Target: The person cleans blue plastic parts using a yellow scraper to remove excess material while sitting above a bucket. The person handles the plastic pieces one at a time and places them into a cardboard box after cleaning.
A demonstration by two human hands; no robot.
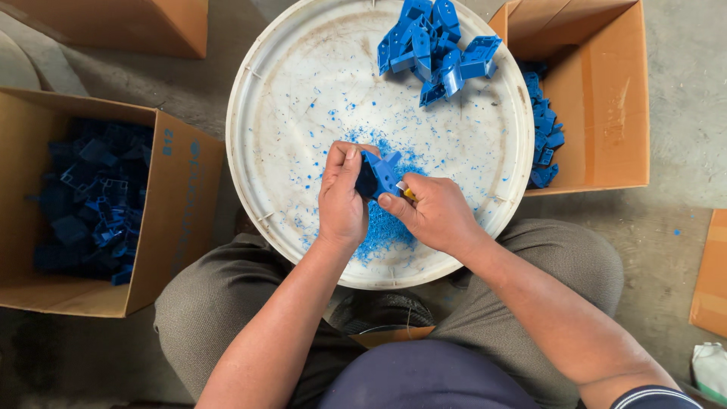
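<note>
the left hand (pixel 342 198) was closed around a blue plastic part (pixel 379 176), held above the near half of the round white tray (pixel 303 91). the right hand (pixel 433 213) was closed on a small knife with a yellow handle (pixel 408 194), its tip against the part. the blade lay close to the left thumb; a slip could cut it. blue shavings (pixel 382 227) covered the tray's near edge and could spill onto the lap. a pile of parts (pixel 438 45) sat at the far edge; boxes (pixel 178 182) of parts stood either side.
</note>
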